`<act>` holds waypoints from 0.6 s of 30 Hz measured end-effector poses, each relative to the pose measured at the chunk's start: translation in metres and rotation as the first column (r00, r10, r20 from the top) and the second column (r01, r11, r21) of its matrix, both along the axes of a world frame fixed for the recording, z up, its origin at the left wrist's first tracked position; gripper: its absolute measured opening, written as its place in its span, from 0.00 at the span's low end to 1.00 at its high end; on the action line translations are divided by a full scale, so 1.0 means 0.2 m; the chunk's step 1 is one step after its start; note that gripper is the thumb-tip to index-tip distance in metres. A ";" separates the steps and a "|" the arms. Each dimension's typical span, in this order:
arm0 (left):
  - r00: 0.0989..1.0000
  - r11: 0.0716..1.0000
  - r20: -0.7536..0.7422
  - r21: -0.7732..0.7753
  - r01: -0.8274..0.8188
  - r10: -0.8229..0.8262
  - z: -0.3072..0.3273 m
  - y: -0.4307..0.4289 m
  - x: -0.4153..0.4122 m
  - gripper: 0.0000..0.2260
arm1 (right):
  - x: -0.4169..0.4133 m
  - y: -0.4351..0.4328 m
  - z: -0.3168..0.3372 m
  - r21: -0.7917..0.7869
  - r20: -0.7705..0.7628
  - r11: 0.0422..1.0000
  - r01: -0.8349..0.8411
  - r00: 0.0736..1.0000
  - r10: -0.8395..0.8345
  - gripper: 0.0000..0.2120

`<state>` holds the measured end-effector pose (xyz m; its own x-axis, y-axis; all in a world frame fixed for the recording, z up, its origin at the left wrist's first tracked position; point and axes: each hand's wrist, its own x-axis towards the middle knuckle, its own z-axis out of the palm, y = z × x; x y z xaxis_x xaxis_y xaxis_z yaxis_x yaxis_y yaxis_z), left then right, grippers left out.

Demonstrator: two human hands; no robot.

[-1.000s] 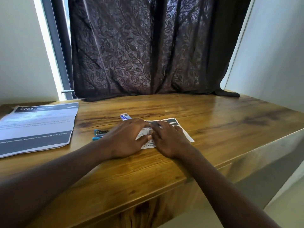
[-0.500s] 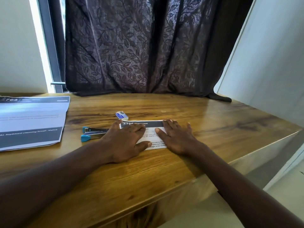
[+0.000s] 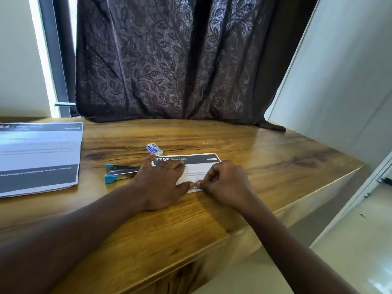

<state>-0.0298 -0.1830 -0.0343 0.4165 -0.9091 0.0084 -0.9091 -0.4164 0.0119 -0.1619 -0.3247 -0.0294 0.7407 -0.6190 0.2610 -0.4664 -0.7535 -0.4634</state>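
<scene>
1. Creasing or folding looks to be the step in hand: the paper [image 3: 199, 166] lies flat on the table [image 3: 275, 158], in the middle and towards the front edge, with its dark header strip on the far side
2. The left hand [image 3: 161, 183] rests on the left half of the paper, fingers straight and spread to press it down, and its thumb lies along the near edge
3. The right hand [image 3: 227, 185] has its fingers curled. Thumb and forefinger meet at the near edge of the paper and seem to pinch it just beside the left thumb, though I cannot tell whether the edge is lifted there
4. A stapler [image 3: 119, 172] lies just left of the left hand, a small box [image 3: 154, 148] sits at the paper's far left corner, and a larger printed sheet [image 3: 38, 158] lies well apart on the left
5. The next move, as I judge it, calls for the left hand to pin the paper while the right hand draws the pinched edge up and over. The edges should line up before any pressing, since paper could slide on such glossy wood
</scene>
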 end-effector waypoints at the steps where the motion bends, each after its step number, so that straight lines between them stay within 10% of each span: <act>1: 1.000 1.000 -0.005 -0.002 -0.002 0.002 0.00 0.00 0.00 0.33 | -0.01 0.00 -0.01 0.016 -0.006 1.000 0.013 1.000 -0.012 0.13; 18: 1.000 1.000 -0.002 -0.024 0.003 -0.003 0.00 0.01 0.00 0.32 | -0.21 -0.22 -0.01 0.003 -0.078 0.943 0.331 0.941 -0.330 0.18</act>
